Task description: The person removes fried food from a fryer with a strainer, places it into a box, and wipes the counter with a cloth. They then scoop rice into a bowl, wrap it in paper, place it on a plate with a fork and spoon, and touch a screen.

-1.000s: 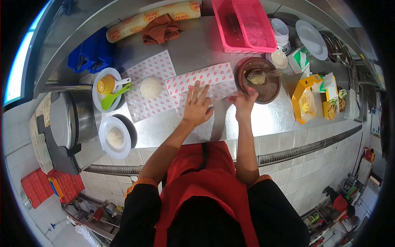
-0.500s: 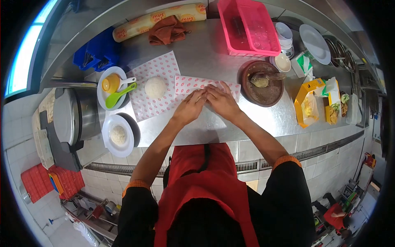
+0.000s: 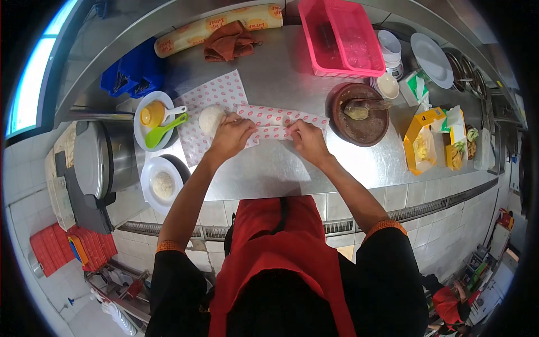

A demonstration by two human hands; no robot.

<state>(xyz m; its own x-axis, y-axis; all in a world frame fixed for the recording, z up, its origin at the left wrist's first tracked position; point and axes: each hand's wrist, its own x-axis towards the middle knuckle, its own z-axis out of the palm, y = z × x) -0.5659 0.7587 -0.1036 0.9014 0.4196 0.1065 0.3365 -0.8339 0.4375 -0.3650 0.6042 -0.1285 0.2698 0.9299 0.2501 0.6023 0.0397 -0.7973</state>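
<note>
A long folded sheet of white wrapping paper with red prints (image 3: 269, 115) lies across the steel table in front of me. My left hand (image 3: 234, 136) is closed with its fingertips pinching the paper's left end, its knuckles close beside a rice mound (image 3: 211, 120). Near the right end, my right hand (image 3: 307, 140) has its fingers curled on the paper's front edge. What the fold contains is hidden. The rice mound rests on another flat printed sheet (image 3: 212, 87) to the left. Right of the folded paper stands a brown stone mortar (image 3: 359, 135) with a pestle (image 3: 376, 104) in it.
Left are a white plate (image 3: 140, 132) with a green spoon (image 3: 165, 131) and a bowl of rice (image 3: 163, 185). A pink basket (image 3: 348, 72), a roll of wrap (image 3: 196, 32) and a brown cloth (image 3: 229, 44) lie behind. Yellow food boxes (image 3: 412, 137) stand right. A person (image 3: 449, 303) is at lower right.
My hands have moved apart from the middle of the folded paper, the left one toward the rice mound, the right one slightly right. A fold line now shows along the paper's front.
</note>
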